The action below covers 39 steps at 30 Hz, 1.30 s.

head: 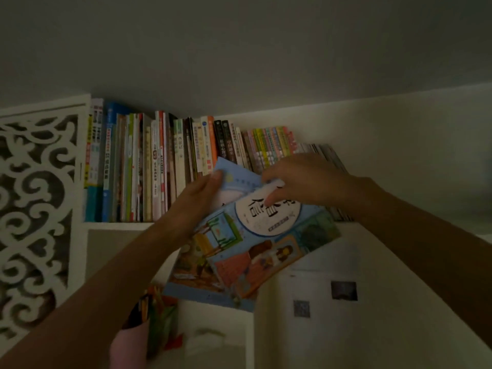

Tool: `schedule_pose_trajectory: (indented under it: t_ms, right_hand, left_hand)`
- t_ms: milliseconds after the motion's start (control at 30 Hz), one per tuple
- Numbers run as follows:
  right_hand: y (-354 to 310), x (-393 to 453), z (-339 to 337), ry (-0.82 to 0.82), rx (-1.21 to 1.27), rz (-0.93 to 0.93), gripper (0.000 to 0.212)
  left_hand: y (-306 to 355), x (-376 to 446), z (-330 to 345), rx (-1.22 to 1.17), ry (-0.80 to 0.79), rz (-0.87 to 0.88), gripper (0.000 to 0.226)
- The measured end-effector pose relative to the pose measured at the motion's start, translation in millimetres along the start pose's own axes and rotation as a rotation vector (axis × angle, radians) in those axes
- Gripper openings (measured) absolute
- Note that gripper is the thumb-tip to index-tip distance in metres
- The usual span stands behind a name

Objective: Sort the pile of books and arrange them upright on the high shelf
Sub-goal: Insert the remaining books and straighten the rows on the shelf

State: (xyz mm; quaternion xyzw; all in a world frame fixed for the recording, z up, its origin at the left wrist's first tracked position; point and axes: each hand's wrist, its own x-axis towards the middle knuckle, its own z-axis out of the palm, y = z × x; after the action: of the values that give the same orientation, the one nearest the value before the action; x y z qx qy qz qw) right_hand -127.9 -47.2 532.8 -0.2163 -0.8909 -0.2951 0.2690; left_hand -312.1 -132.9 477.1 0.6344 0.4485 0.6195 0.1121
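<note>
Both arms reach up and forward toward the shelf (119, 225), forearms bare, converging from the lower corners of the view. My left hand (198, 194) comes in from lower left, palm turned inward, thumb laid over the near top corner of the book (255, 249) and the fingers behind the covers, so it grips the book at its upper left edge. My right hand (298, 179) arrives from the right, wrist bent down, fingers curled over the book's top edge with the fingertips (270, 202) pressing on the front cover; it holds the same book. There seem to be two thin volumes held together, one behind the other, tilted with the top leaning left; I cannot tell for sure how many. The book hangs in front of the shelf's lip, its top edge against the lower part of the row (170, 166) of upright books, not yet among them. Cover: pale blue, a white round panel with large black Chinese characters, partly hidden by my fingers, illustrated figures below. Spines in the row carry Chinese titles, too small and dim to read. A white fretwork panel (37, 209) stands left of the shelf. A cup of pencils (149, 312) sits below.
</note>
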Motion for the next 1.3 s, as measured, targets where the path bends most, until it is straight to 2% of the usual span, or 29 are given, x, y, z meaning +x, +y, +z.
schedule_pose_trajectory:
  t_ms: [133,200,233,300,333,400,467,500,567,667,733,800,867,900,933,967,1033,1067,1100,1167,1233,1300]
  right_hand:
    - [4,-2,1,0.043,0.077,0.031,0.053]
    - [8,-6,13,0.222,0.102,0.045,0.065]
    - [7,-11,19,0.373,0.15,0.094,0.075]
    - [6,-20,38,0.654,0.457,0.351,0.089]
    - [2,-24,47,0.684,0.698,0.514,0.093]
    - [-4,-28,61,0.577,1.253,0.669,0.088]
    - [-6,-28,64,0.394,1.655,0.614,0.05]
    - [-5,-26,64,0.36,1.696,0.571,0.037]
    - [1,-21,62,0.373,1.64,0.525,0.031]
    - [7,-9,61,0.328,1.545,0.495,0.036]
    - [5,-2,62,0.376,1.529,0.479,0.034]
    - [-1,5,64,0.49,1.557,0.46,0.03]
    - [-8,15,66,0.578,1.597,0.423,0.026]
    - [-12,19,64,0.601,1.523,0.4,0.023]
    - [-13,22,62,0.622,1.323,0.385,0.022]
    - [-10,26,61,0.669,1.021,0.385,0.026]
    - [11,29,58,0.82,0.378,0.49,0.046]
    - [26,27,53,0.858,0.201,0.574,0.057]
    - [41,24,51,0.824,0.157,0.664,0.065]
    - [63,15,50,0.663,0.286,0.776,0.08]
    - [63,13,59,0.503,0.26,0.742,0.091]
    - [51,20,69,0.418,0.158,0.665,0.099]
  left_hand:
    - [-2,-7,13,0.146,-0.115,-0.007,0.037]
    - [-5,-9,17,0.083,-0.066,-0.036,0.037]
    - [-6,-11,19,-0.015,-0.006,-0.053,0.034]
    - [-6,-13,21,-0.242,0.153,-0.067,0.03]
    - [-5,-13,21,-0.327,0.224,-0.045,0.029]
    - [-1,-11,23,-0.404,0.288,0.03,0.03]
    - [4,-7,27,-0.389,0.279,0.076,0.033]
    - [5,-5,28,-0.367,0.258,0.077,0.034]
    - [5,-3,28,-0.341,0.157,0.052,0.041]
    - [2,0,23,-0.369,0.046,0.023,0.055]
    - [-2,5,20,-0.389,0.104,0.042,0.053]
    - [-5,10,21,-0.358,0.166,0.026,0.053]
    - [-7,10,22,-0.295,0.228,-0.026,0.043]
    - [-8,11,21,-0.272,0.28,-0.034,0.036]
    - [-9,11,19,-0.251,0.347,-0.02,0.033]
    - [-10,11,17,-0.23,0.421,0.008,0.033]
    - [-10,11,10,-0.211,0.546,0.068,0.034]
    - [-9,11,7,-0.225,0.594,0.1,0.032]
    - [-10,11,4,-0.236,0.638,0.13,0.03]
    - [-9,12,-1,-0.201,0.69,0.179,0.03]
    - [-7,13,-3,-0.15,0.684,0.208,0.031]
    - [-7,14,-1,-0.13,0.666,0.219,0.031]
